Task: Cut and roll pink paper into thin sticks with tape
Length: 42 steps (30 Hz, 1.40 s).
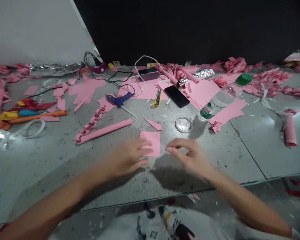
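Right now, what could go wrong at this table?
The left hand, over the pink square, might drag or crease it. The right hand could clip the bottle if it reaches forward, perhaps toppling it. The blue glue gun might burn skin if hot; heat doesn't show.

Two hands, one phone, one bottle, one glue gun

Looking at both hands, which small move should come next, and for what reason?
Perhaps the right hand should move left and steady the pink square by its right edge: that edge lies uncovered near its fingertips, while the left hand covers the left part; blur hides whether it touches.
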{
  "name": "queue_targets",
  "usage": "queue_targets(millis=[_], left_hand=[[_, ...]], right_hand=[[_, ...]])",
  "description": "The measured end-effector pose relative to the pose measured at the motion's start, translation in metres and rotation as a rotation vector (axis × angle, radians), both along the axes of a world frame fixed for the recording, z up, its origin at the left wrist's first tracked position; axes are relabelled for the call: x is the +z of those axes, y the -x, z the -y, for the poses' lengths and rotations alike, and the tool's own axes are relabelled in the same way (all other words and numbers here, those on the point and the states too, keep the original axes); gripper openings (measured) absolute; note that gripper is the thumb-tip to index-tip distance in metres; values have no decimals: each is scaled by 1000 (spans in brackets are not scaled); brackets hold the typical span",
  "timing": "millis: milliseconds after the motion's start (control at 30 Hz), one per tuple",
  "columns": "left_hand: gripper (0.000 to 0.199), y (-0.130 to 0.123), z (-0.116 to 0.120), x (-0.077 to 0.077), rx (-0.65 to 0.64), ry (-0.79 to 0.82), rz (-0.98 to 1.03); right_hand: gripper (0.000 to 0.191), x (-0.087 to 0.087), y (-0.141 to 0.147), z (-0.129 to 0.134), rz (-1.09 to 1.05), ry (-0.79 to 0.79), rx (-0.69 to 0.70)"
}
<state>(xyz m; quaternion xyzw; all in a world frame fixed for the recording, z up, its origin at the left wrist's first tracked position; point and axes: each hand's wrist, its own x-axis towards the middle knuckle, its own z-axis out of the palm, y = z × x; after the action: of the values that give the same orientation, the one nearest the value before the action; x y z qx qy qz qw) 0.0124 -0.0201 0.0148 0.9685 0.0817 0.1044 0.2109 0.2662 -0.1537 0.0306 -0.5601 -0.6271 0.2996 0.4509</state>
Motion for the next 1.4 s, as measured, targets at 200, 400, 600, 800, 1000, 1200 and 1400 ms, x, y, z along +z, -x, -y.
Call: queue_targets(millis=[200, 400, 600, 800, 1000, 1200, 1400], left_hand=[[43, 9, -33, -20, 50, -45, -120], [40, -1, -21, -9, 144, 209, -61], [29, 0, -16, -9, 136, 403, -41], [35, 1, -9, -21, 110, 43, -34], [51, -4, -9, -30, 64, -67, -95], [37, 0, -7, -30, 212, 178, 13], [34, 3, -9, -23, 615, 508, 228]], right_hand=[[15, -31, 3, -20, 269, -179, 178], [19, -37, -6, -25, 396, -566, 227], [21, -37, -19, -20, 503, -717, 234], [14, -38, -17, -20, 455, -689, 290], [21, -35, -15, -24, 435, -513, 346], [17, -32, -15, -24, 407, -526, 388], [33, -38, -12, -25, 567, -451, 443]])
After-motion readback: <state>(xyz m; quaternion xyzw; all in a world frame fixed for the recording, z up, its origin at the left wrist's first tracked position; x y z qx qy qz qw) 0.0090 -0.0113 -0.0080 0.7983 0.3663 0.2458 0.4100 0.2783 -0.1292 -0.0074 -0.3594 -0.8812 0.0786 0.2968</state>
